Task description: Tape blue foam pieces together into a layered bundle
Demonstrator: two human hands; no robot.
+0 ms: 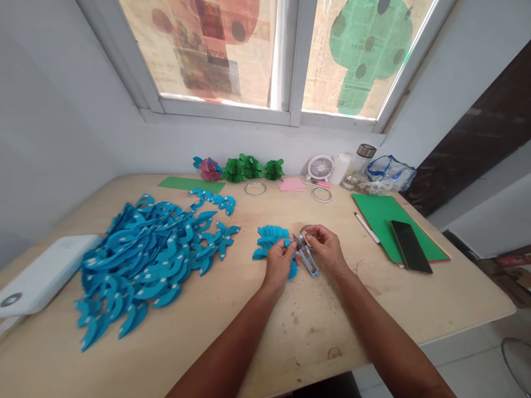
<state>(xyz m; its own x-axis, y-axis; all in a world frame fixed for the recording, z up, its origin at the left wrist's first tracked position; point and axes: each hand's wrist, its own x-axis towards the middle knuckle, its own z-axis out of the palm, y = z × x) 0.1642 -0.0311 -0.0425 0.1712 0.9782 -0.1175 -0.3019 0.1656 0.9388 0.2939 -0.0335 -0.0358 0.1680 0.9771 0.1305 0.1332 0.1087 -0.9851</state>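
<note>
My left hand (279,264) is closed in a pinch on a blue paper piece (292,270), part of which shows below the fingers. My right hand (327,247) is closed at the fingertips on a thin roll of tape (303,228), mostly hidden by the fingers. Between the hands is a pair of small snips (307,258), blades pointing away from me and handles towards me. Whether the right fingers also grip the snips is unclear. Just beyond my left hand stands a row of folded blue paper pieces (271,234).
A large heap of blue paper pieces with white squares (153,249) covers the left. A white power bank (45,273) lies beside it. Paper flowers (249,168), tape rolls (255,189), a small fan (321,167) and a bottle (359,167) line the back. A phone (410,247) rests on green sheets (379,221).
</note>
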